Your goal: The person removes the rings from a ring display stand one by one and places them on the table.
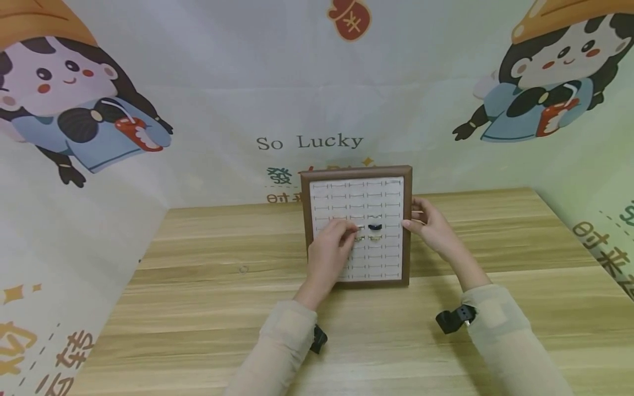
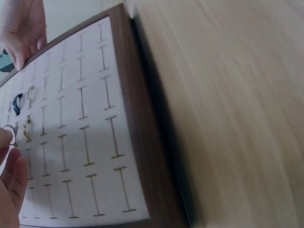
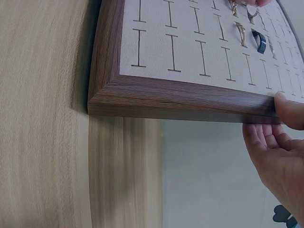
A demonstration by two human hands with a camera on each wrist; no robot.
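A small thin ring (image 1: 243, 269) lies on the wooden table (image 1: 208, 308), and to its right the left hand (image 1: 331, 247) pinches a silver ring (image 3: 252, 15) at a slot in the white ring board (image 1: 393, 192), which stands on the table. Just right of those fingertips sits a black ring (image 1: 375, 227), a gold ring (image 1: 375, 238) below it; farther right, the right hand (image 1: 433, 228) grips the brown frame (image 1: 407, 253), thumb in front, fingers behind.
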